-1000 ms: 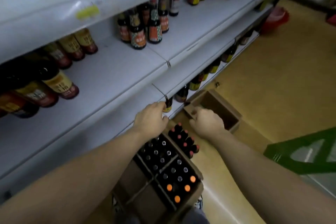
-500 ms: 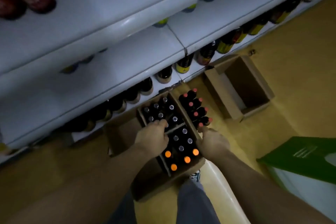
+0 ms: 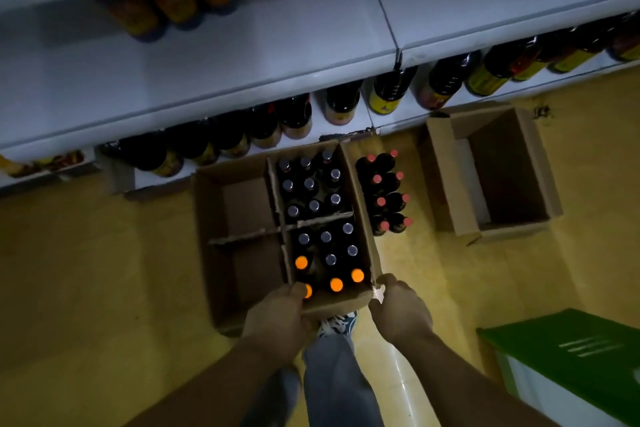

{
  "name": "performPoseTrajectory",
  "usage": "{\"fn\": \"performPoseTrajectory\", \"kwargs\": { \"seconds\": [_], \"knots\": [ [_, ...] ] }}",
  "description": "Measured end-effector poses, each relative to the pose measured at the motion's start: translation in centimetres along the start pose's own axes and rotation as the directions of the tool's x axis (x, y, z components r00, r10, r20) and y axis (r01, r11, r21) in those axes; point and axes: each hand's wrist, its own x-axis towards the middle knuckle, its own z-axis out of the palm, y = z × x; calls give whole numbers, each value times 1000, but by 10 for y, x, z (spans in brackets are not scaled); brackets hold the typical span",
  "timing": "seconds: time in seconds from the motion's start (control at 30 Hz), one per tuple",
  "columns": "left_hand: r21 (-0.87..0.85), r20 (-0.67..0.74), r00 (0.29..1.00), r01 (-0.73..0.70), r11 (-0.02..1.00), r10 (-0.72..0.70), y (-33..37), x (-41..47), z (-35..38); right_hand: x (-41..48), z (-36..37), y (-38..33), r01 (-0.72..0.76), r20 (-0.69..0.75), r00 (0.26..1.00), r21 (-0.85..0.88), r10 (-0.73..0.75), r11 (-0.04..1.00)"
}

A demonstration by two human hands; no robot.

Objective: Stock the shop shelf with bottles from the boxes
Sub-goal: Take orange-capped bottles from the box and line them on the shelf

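Both hands hold the near end of the cardboard box (image 3: pixel 341 302) on the floor: the left hand (image 3: pixel 277 317) has its fingers curled over the near wall, just beside an orange cap, and the right hand (image 3: pixel 400 310) grasps the near right corner, where the card looks pale and frayed. I think this corner is the first danger, because a strong pull or lift there could tear it. A shoe (image 3: pixel 337 322) is just under this edge, so a box that drops could land on the foot. Inside, only the right half is filled, with the orange-capped bottles (image 3: pixel 336 284) near and the grey-capped bottles (image 3: pixel 309 185) behind them, while the left half looks empty. So the weight is on one side, and the box may tip to the right if it is raised, and the glass may knock together. The red-capped bottles (image 3: pixel 384 198) stand loose on the floor just beside the right wall, and a sideways slide could topple them. Farther on, a push forward could strike the dark bottles (image 3: pixel 294 114) at the front of the lowest shelf.
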Motion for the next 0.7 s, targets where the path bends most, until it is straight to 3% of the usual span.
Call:
{"fn": "performPoseTrajectory", "kwargs": {
  "seconds": [0.37,0.7],
  "knots": [
    [-100,20,999,51,994,-49,-27,47,96,43,79,21,26,27,999,-104,-23,994],
    [-141,-47,997,53,989,-60,-21,158,189,143,146,46,105,4,994,-140,-105,985]
  ]
}}
